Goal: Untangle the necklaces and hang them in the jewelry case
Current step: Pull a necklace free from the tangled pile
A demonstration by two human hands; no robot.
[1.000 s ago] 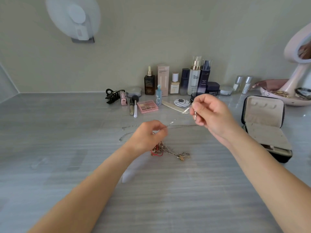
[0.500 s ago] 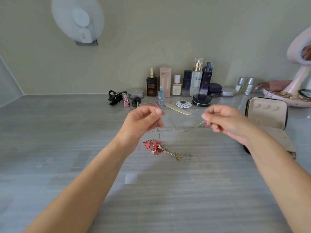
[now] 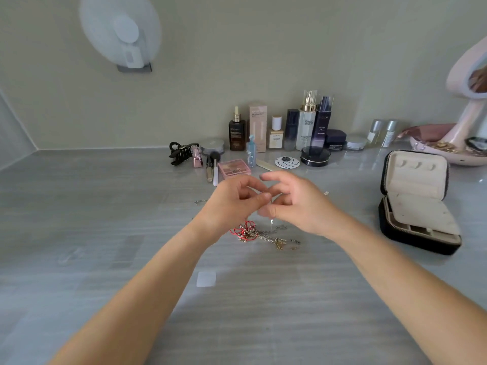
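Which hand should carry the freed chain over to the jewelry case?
Right hand, probably: the open jewelry case stands on that side, while the left hand is above the tangled pile.

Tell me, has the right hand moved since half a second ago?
Yes. The right hand moved left, away from the jewelry case, and now meets the left hand.

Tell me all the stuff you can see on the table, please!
jewelry case: 1, black with cream lining, open, right side
necklaces: tangled pile, red cord and silvery chains, centre, under the hands
bottles and jars: about a dozen, dark, white and clear, along the back wall
hair claw: 1, black, back left of the bottles
palette: 1, pink, behind the hands
mirror: 1, pale pink, far right
fan: 1, white, on the wall
left hand: fingers pinched
right hand: fingers pinched
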